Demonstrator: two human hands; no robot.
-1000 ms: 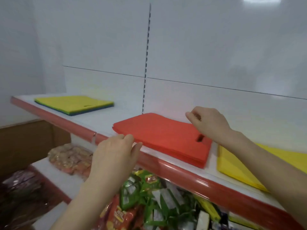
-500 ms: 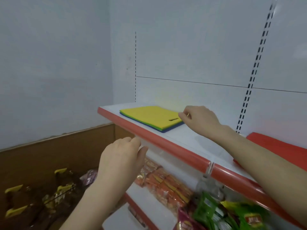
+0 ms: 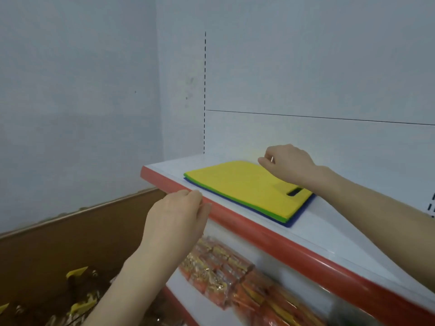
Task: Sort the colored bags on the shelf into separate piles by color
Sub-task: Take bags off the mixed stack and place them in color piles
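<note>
Left hand (image 3: pixel 174 223) sits up at the red front lip of the white metal shelf (image 3: pixel 334 231), fingers curled in with the thumb alongside, gripping nothing. At its 2 o'clock the flat yellow fabric bag with the slot handle (image 3: pixel 242 187) lies on that shelf, topping a green bag (image 3: pixel 277 216) and a blue bag (image 3: pixel 303 211). Right hand (image 3: pixel 288 164) hovers at the yellow bag's 1 o'clock corner, fingers bent down, and whether they pinch its edge cannot be told.
</note>
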